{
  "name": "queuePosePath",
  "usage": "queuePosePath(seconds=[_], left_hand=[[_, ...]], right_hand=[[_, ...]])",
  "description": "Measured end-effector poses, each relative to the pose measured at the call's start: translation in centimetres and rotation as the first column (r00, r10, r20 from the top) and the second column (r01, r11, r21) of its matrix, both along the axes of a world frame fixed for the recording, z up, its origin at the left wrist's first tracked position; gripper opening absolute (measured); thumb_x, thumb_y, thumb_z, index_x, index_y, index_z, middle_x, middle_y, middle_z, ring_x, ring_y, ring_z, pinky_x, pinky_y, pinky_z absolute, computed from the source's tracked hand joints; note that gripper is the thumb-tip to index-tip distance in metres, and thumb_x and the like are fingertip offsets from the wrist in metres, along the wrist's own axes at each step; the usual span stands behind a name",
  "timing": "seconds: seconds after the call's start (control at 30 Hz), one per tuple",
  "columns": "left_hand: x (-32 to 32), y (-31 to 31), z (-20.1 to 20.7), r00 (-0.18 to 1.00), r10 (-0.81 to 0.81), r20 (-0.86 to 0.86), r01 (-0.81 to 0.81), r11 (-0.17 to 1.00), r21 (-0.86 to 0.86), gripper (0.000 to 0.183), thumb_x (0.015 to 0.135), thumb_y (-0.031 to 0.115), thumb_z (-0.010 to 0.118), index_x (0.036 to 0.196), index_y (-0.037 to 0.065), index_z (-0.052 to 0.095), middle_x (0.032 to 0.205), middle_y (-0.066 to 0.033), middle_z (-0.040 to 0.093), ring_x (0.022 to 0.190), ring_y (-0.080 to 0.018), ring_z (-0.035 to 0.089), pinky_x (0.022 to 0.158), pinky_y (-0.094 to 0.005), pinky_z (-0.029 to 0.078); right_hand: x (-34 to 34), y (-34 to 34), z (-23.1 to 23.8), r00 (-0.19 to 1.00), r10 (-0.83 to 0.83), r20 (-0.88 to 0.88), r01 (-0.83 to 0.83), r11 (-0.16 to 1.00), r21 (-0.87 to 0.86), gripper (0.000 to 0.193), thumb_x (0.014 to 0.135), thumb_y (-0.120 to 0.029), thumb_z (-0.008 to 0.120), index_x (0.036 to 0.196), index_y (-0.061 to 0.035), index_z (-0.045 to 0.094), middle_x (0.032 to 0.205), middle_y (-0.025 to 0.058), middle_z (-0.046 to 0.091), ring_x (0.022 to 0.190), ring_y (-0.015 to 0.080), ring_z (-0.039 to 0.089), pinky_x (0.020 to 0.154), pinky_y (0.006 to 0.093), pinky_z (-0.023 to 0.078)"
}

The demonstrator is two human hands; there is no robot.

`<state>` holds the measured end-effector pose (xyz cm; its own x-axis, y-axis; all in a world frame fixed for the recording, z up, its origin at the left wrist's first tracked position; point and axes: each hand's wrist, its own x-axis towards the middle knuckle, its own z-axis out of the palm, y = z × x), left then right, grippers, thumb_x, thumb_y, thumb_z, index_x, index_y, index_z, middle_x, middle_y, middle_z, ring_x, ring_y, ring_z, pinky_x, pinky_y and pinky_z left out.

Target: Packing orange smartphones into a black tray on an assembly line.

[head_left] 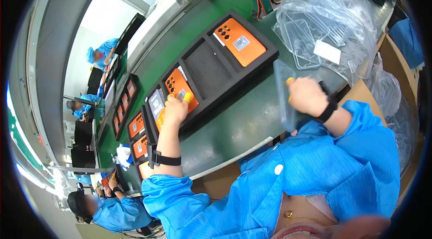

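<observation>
My left hand (177,109), with yellow finger cots on, reaches into the black foam tray (211,97). Its fingers straddle an orange phone (176,81) lying camera-side up in a slot, and appear closed on it. A second orange phone (240,41) rests in the slot at the tray's right end; the wide slot between them holds no phone. Beside my left hand, a phone with a dark printed screen or film (156,102) lies in the left slot. Over the bench's front edge my right hand (308,96) grips a clear plastic blister tray (282,93), tilted on edge.
A clear plastic bag (333,5) with more clear blister trays (302,43) lies at the back right. More trays of orange phones (136,125) line the bench on the left. A co-worker (119,212) sits at the lower left; cardboard boxes (366,95) stand at right.
</observation>
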<state>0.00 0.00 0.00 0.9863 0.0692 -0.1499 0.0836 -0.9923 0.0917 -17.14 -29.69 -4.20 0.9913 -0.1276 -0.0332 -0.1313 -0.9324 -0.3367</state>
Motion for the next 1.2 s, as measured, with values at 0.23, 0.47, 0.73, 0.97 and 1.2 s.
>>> queuePosePath(seconds=[0.23,0.47,0.73,0.97,1.2], left_hand=[[0.5,2.6,0.0,0.969,0.244,0.046,-0.162,0.762,-0.628,0.027,0.082,0.020,0.050,0.091,-0.006,0.051,0.085,-0.0097,0.054,0.068,-0.0131,0.049,0.059,-0.0266,0.039],[-1.2,3.3,2.1,0.946,0.290,-0.146,-0.171,0.066,-0.983,0.027,0.085,0.016,0.043,0.107,-0.001,0.045,0.101,-0.0112,0.054,0.092,-0.0195,0.055,0.077,-0.0315,0.046],[-14.7,-6.4,-1.5,0.937,0.067,0.343,0.345,-0.016,-0.938,0.018,0.084,0.014,0.045,0.097,0.001,0.045,0.093,-0.0067,0.052,0.080,-0.0115,0.052,0.068,-0.0246,0.043],[-14.0,-5.7,-8.8,0.818,-0.364,0.446,0.568,0.637,-0.522,0.049,0.063,0.014,0.069,0.100,-0.002,0.042,0.097,-0.0173,0.046,0.091,-0.0335,0.045,0.076,-0.0384,0.038],[-14.8,-7.2,-8.4,0.782,-0.551,0.291,0.619,0.635,-0.462,0.093,0.047,0.018,0.078,0.121,-0.002,0.026,0.109,-0.0167,0.044,0.103,-0.0326,0.041,0.089,-0.0386,0.031]], right_hand=[[0.4,0.6,-3.4,0.840,0.425,0.338,-0.421,0.903,-0.087,0.016,0.061,-0.009,0.057,0.076,-0.0060,0.056,0.072,0.0096,0.054,0.069,0.0257,0.055,0.059,0.0360,0.044],[-1.3,1.0,-3.6,0.671,0.722,0.167,-0.722,0.688,-0.074,0.019,0.060,-0.015,0.060,0.077,-0.0069,0.056,0.077,0.0071,0.053,0.074,0.0242,0.052,0.064,0.0349,0.042],[-0.7,3.3,0.2,0.926,0.197,0.321,-0.375,0.416,0.828,0.036,0.079,-0.019,0.055,0.109,-0.0007,0.046,0.098,0.0081,0.052,0.082,0.0162,0.053,0.074,0.0276,0.042],[0.6,2.7,-0.2,0.780,0.153,0.607,-0.547,0.639,0.541,0.016,0.072,-0.014,0.059,0.079,0.0002,0.056,0.070,0.0113,0.051,0.064,0.0249,0.051,0.054,0.0293,0.041],[-0.6,0.4,-2.4,0.736,0.645,0.203,-0.666,0.744,0.051,0.069,0.043,-0.020,0.076,0.103,0.0021,0.048,0.118,0.0183,0.038,0.112,0.0320,0.036,0.091,0.0493,0.027]])
